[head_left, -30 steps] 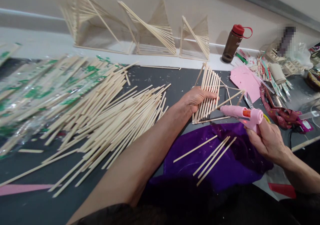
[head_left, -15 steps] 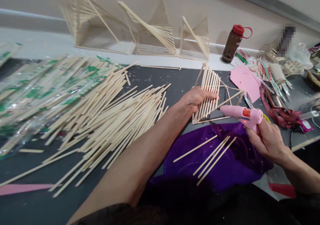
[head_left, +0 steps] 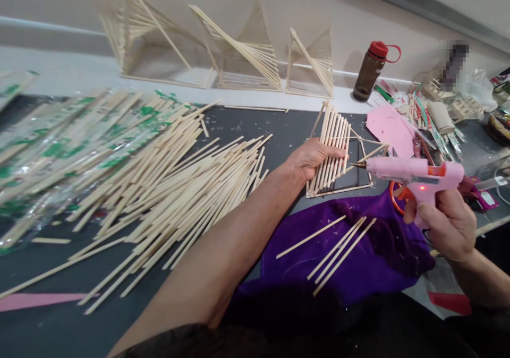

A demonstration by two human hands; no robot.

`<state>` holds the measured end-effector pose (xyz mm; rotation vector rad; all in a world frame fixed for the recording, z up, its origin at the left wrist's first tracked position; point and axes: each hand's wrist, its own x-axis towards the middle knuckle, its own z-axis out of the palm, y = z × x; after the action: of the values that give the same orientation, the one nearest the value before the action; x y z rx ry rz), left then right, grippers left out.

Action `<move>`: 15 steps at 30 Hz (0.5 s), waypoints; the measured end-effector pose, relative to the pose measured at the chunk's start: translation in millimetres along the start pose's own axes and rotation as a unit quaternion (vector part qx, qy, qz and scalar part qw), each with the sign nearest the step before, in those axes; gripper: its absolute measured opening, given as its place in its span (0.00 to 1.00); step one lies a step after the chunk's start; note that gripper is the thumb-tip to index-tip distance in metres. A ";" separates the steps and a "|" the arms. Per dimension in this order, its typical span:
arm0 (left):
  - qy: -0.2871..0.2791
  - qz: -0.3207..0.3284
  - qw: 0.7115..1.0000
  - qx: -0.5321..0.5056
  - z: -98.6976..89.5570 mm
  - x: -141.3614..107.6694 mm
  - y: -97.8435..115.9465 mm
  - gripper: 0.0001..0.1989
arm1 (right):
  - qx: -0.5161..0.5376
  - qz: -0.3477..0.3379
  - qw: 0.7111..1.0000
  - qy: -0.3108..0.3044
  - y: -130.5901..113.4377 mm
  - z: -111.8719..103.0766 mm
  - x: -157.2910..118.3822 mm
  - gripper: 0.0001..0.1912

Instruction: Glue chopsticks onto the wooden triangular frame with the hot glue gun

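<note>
L hand [head_left: 313,159] grips the frame [head_left: 334,135] on the desk [head_left: 239,121]; R hand [head_left: 452,225] holds the glue gun [head_left: 414,172], nozzle [head_left: 359,164] nr the frame. If R hand slips, nozzle cld burn L hand; squeezing hard cld crack the frame.

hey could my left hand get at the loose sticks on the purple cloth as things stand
Probably not without letting go: your left hand grips the stick frame, though nothing covers those loose sticks.
</note>
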<state>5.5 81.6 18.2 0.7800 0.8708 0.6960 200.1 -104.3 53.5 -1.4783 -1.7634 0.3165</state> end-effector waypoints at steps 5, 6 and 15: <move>0.013 -0.010 1.000 0.025 -0.4 -0.1 2.4 0.07 | 0.165 0.054 0.978 0.111 2.6 -5.0 21.0 0.08; 0.016 -0.012 0.999 0.032 -0.4 -0.1 2.8 0.07 | 0.168 0.067 0.975 0.128 6.7 -6.2 28.1 0.09; 0.026 -0.010 0.998 0.053 -4.0 4.1 2.1 0.10 | 0.278 0.288 0.906 0.135 93.3 -11.7 71.5 0.16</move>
<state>3.5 87.1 16.6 0.8494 0.9672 0.6583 274.8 -15.6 30.7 -1.4846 -0.8755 0.8010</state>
